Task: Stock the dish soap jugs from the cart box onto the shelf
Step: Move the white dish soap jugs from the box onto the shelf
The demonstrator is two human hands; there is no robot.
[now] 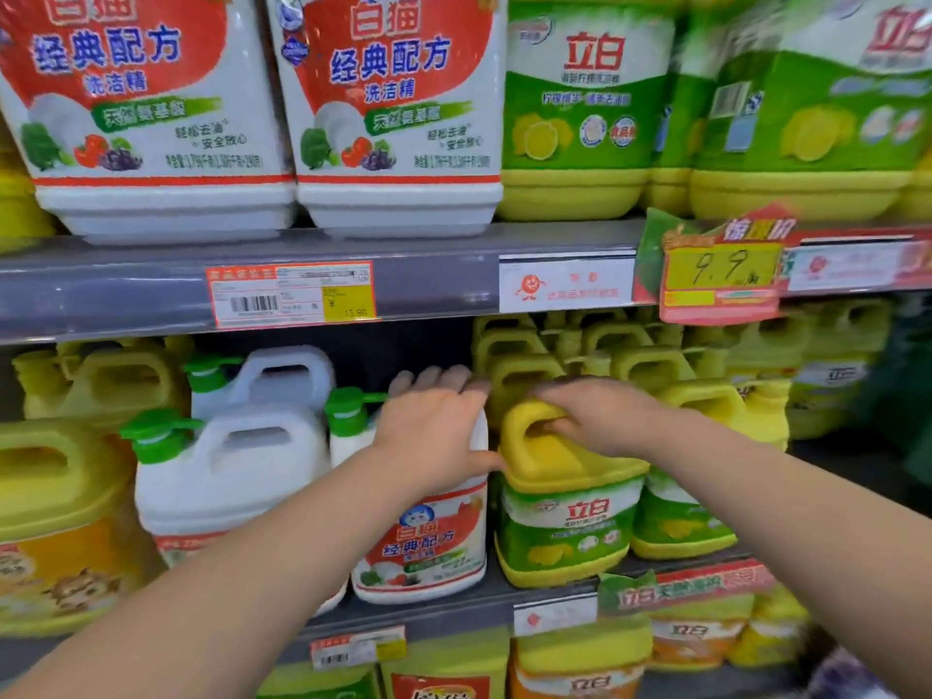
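Note:
On the middle shelf (549, 590) a white dish soap jug (428, 542) with a red label and green cap stands at the front edge. My left hand (433, 431) lies over its top and handle, fingers wrapped round it. Right beside it stands a yellow jug (565, 517) with a green label. My right hand (605, 416) grips that jug's handle, fingers through the opening. The two jugs touch side by side. The cart box is out of view.
Another white jug (222, 471) and yellow jugs (55, 496) stand left of my hands. More yellow jugs (706, 396) fill the row behind and to the right. The upper shelf (428, 280) carries large white and yellow jugs and price tags. A lower shelf shows below.

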